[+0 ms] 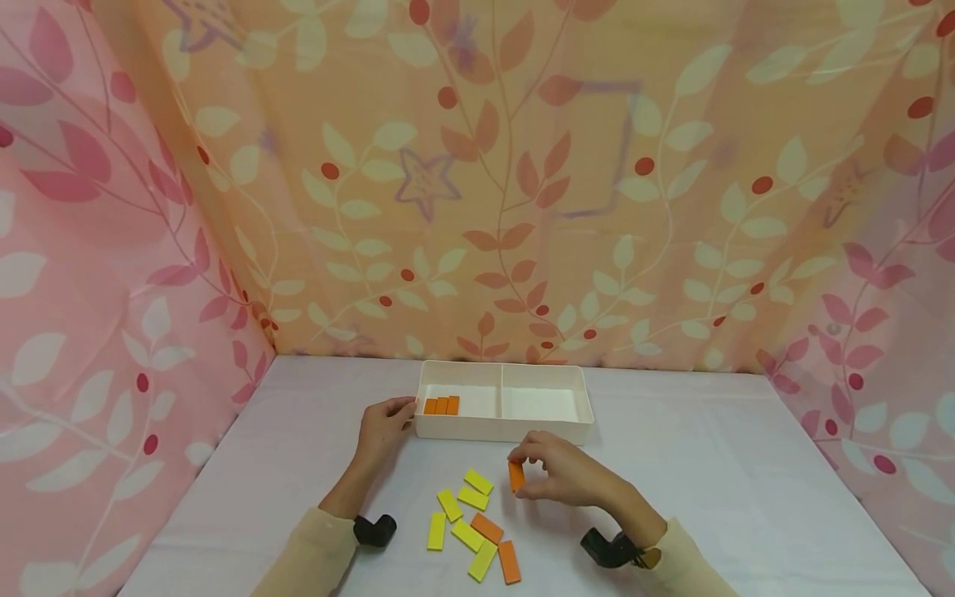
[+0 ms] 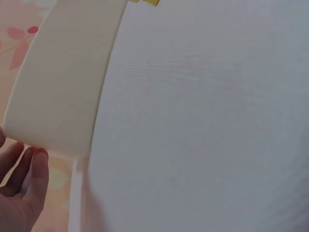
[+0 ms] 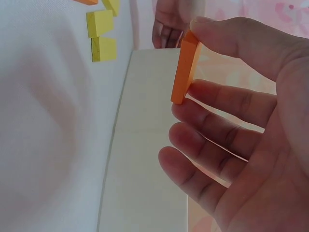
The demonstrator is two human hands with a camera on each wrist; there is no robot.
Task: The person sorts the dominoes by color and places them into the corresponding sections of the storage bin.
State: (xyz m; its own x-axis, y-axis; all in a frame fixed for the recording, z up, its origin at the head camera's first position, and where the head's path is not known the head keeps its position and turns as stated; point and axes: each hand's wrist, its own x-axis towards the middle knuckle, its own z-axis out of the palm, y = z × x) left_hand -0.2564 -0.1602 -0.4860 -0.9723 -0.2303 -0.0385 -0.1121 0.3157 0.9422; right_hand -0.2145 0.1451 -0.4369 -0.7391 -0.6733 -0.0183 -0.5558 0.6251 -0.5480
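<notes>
Apparently mid-transfer: right hand (image 1: 563,471) pinches orange block (image 1: 516,477) in air, near side of white tray (image 1: 537,430). Left hand (image 1: 383,429), loosely bent, touches tray's left end. Next move likely calls for clearing front wall (image 1: 462,428), setting block beside three orange blocks (image 1: 442,405) in left compartment (image 1: 479,401).

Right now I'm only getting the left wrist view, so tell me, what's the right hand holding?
Observer: The right hand pinches an orange block between thumb and fingers.
Operator: And is there anything inside the white box?
Observer: Yes, three orange blocks sit side by side in the left compartment, as the head view shows it.
Operator: Any orange ones out on the table?
Observer: Two loose orange blocks lie there with the yellow blocks.
</notes>
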